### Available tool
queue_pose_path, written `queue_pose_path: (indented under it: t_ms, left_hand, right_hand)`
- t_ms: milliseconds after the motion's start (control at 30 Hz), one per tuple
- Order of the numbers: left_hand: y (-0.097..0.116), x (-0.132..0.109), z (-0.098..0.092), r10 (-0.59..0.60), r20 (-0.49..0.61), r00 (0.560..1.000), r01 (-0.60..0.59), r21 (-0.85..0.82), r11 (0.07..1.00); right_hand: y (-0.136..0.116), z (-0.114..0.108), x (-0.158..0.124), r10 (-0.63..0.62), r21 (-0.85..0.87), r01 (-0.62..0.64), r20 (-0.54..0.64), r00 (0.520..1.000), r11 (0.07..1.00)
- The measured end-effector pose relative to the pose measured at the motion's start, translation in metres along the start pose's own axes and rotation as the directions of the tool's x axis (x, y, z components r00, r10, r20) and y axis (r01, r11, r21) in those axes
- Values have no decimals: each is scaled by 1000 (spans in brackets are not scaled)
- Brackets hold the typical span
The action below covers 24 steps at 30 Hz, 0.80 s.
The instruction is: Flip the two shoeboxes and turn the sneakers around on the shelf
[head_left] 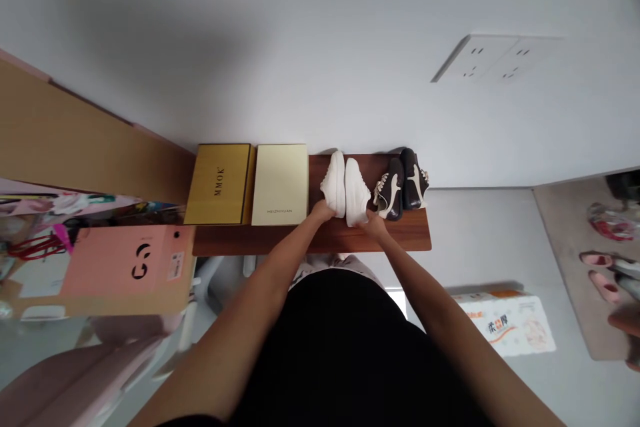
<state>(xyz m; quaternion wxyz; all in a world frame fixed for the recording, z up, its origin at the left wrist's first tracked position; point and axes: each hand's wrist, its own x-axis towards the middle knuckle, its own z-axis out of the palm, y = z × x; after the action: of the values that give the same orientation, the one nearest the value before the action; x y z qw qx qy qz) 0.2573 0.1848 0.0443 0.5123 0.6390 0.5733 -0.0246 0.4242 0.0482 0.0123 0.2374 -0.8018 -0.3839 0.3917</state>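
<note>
On the pale floor (480, 240) a tissue pack (510, 325) is seen. On a wooden shelf (300, 239) beyond, white shoes (345, 185) are gripped at the heels, one by the left hand (323, 212), one by the right hand (373, 221). Dark shoes (401, 187) and two boxes (219, 184) are set beside them, against a white wall (300, 47).

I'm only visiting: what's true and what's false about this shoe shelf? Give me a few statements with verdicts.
1. The left hand and right hand are at the heels of the white sneakers. True.
2. The dark shoes stand left of the white pair. False: they stand to its right.
3. A gold box and a cream box lie side by side on the wooden shelf. True.
4. The white sneakers sit on the gold box. False: they stand on the shelf itself.
</note>
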Motion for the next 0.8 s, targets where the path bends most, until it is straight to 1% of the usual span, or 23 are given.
queue_pose_path:
  t_ms: [67,133,200,300,400,533,667,800]
  left_hand:
    - [2,-2,-6,32,38,999,-39,178,983]
    - [5,-4,-11,76,36,996,-84,365,927]
    - [8,-8,-15,112,53,992,-124,521,845]
    - [14,-15,-16,161,85,983,-177,644,744]
    - [22,-23,-13,183,80,980,-185,706,684]
    - [35,-33,-9,126,51,991,-123,731,671]
    - [47,-32,-5,89,13,996,-72,710,701]
    - [54,-22,1,79,-62,995,-15,685,728]
  right_hand:
    - [-1,-7,1,-53,-5,53,34,998,999]
    - [-5,-15,3,-105,-63,110,78,991,992]
    - [-13,-23,8,-142,-181,162,119,983,970]
    - [-28,-33,16,-165,-404,221,171,971,887]
    - [-43,-37,22,-167,-575,274,232,958,771]
    - [-55,-38,24,-177,-665,359,326,928,655]
    - [-65,-35,26,-171,-686,406,386,907,604]
    - [-74,-33,30,-161,-694,408,394,905,594]
